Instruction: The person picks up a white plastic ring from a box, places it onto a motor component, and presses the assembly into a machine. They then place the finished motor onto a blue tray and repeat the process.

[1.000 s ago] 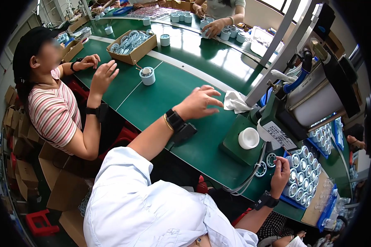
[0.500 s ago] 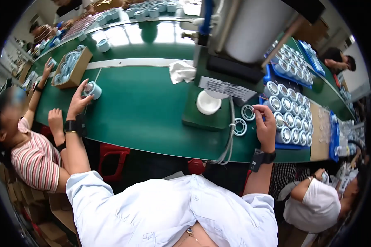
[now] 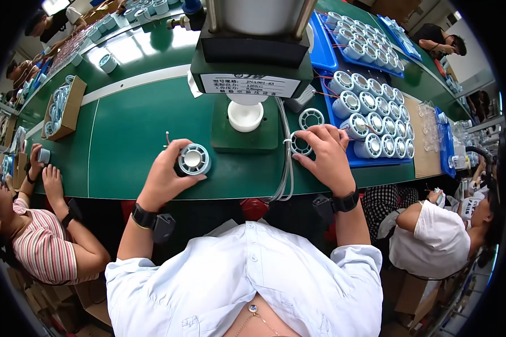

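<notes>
My left hand grips a light blue cylindrical housing between thumb and fingers. A slotted ring faces up on its top, around a white centre, and a thin wire sticks out beside my fingers. My right hand has its thumb and forefinger around the edge of a light blue slotted ring at the table. A second such ring lies just beyond it. Between my hands and farther off stands a press, with a round white seat on its green base.
At right, a blue tray holds rows of similar housings, with another full tray behind. Grey cables hang beside the press. A cardboard box of blue parts stands at left. Co-workers sit on both sides.
My left hand has brought the housing rightward and nearer to me. My right hand has moved from the farther ring to the nearer one. My view has turned right.
</notes>
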Demonstrator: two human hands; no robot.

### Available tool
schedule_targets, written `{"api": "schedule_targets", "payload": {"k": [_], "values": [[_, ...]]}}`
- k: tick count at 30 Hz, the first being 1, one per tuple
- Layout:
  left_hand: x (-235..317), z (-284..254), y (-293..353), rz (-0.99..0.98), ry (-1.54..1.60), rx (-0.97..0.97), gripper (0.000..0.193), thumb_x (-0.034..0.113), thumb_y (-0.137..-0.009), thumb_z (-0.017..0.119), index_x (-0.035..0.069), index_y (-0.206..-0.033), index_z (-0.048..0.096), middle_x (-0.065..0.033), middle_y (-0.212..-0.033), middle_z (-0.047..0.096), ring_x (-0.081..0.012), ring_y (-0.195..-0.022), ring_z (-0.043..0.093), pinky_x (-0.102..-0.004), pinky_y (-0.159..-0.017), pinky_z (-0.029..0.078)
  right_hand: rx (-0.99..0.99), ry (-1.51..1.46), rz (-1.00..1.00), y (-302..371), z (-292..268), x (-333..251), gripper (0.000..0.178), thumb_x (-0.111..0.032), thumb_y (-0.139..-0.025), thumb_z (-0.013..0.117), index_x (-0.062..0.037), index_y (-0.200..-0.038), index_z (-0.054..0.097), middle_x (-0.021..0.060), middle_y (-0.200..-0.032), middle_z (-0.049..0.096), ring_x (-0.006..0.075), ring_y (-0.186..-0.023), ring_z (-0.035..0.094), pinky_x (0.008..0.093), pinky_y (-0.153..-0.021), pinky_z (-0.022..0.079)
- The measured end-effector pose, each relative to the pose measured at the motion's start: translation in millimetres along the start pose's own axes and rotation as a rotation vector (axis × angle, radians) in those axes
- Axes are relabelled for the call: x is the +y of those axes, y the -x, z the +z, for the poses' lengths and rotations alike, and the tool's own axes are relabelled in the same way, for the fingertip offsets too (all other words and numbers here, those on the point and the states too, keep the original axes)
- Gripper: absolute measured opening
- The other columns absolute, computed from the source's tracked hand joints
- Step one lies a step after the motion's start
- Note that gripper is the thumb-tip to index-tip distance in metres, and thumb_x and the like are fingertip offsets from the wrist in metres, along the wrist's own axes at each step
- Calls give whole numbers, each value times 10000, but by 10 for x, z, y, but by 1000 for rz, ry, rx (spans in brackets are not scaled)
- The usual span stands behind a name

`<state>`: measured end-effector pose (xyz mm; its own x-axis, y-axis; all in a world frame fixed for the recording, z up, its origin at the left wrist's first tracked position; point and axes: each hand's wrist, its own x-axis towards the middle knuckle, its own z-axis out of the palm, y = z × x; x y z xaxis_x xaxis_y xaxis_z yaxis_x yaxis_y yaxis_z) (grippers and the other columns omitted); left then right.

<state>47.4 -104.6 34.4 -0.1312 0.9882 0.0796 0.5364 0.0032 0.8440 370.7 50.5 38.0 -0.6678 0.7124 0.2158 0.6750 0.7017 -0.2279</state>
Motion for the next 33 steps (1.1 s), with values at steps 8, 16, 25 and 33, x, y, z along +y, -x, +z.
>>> {"api": "schedule_targets", "payload": {"k": [8,16,25,33], "values": [[87,280,71,134,14,-89,696,179,-662,864,68,-1264,533,-92,-1186,609,-292,-1142,542,-381,-982,417,125,-21,64,206,-12,-23,420,-289,-743,789,-117,-1090,627,40,-1127,603,266,-1184,478,493,-1064,216],[175,458,-9,163,-34,-156,698,203,-694,841,83,-1303,522,-105,-1225,595,-301,-1151,543,-380,-992,405,111,42,244,50,174,-204,392,-261,-744,777,-97,-1050,594,75,-1128,589,274,-1150,496,493,-1074,218],[164,560,-95,209,-9,-179,702,142,-667,844,41,-1291,538,-112,-1215,607,-290,-1116,567,-379,-982,433,-33,-585,-160,12,-179,-540,568,-98,-705,770,-69,-1216,524,104,-1224,571,305,-1169,515,406,-1022,390],[185,646,-116,254,2,-113,608,244,-712,817,83,-1243,569,-68,-1111,627,-255,-1003,590,-369,-856,418,-178,-633,-281,-137,-76,-797,656,-91,-719,765,-77,-1318,500,100,-1278,562,301,-1197,508,394,-1039,389]]}}
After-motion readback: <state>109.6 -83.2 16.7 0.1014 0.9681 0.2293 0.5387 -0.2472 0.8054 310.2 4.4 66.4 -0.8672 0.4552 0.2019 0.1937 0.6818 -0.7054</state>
